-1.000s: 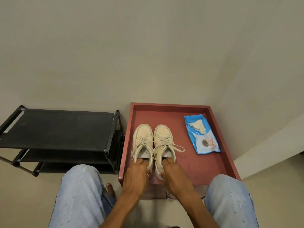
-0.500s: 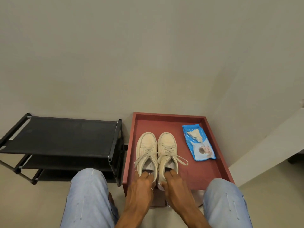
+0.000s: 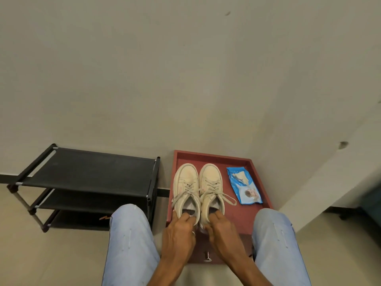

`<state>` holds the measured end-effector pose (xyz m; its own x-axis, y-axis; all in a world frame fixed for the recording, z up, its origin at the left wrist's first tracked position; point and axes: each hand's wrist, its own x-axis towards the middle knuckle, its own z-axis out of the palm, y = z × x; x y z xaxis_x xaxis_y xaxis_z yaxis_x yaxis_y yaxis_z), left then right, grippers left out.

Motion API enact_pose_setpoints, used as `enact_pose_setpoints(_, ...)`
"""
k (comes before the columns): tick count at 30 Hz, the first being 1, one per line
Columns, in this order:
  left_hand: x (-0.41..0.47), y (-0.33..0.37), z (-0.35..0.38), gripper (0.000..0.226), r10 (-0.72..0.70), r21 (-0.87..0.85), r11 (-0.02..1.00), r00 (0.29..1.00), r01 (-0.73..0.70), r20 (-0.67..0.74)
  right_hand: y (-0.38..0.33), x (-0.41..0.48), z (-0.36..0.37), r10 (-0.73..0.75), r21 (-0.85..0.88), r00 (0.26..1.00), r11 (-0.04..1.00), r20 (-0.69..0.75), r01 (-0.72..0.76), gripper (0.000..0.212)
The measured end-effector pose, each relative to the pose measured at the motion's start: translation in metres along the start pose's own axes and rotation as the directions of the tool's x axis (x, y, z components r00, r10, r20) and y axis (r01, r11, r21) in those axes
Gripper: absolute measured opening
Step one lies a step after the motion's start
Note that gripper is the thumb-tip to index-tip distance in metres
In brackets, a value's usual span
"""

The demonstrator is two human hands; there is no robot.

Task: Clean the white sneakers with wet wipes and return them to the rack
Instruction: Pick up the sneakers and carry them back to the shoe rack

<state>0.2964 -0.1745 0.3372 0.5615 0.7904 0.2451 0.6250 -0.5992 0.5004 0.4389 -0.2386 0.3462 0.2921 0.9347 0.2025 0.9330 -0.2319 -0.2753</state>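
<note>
The left sneaker (image 3: 186, 188) and right sneaker (image 3: 211, 186) stand together (toes to the wall) by the red tray's (image 3: 212, 154) left edge. The left hand (image 3: 179, 234) grips one heel, the right hand (image 3: 220, 230) the other. A wipes pack (image 3: 244, 186) lies along the right edge.

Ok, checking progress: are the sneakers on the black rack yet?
No, the sneakers stand in the red tray beside the rack, heels gripped by left hand and right hand.
</note>
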Motion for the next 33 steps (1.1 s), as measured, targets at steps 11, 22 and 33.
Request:
enact_pose_setpoints(11, -0.014, -0.015, -0.023, 0.029, -0.067, -0.046, 0.997, 0.994, 0.063, -0.087, -0.040, 0.007, -0.009, -0.025, 0.019, 0.998, 1.000, 0.051, 0.024, 0.006)
enact_pose_setpoints(22, -0.022, -0.042, -0.037, 0.021, -0.111, -0.010, 0.994, 0.985, 0.111, -0.132, -0.068, 0.020, -0.006, -0.104, 0.094, 0.986, 0.991, 0.129, 0.092, 0.003)
enact_pose_setpoints(33, -0.043, -0.074, -0.056, 0.027, -0.201, 0.085, 0.972, 0.966, 0.217, -0.162, -0.102, 0.035, 0.021, -0.221, 0.168, 0.939, 0.969, 0.263, 0.181, 0.010)
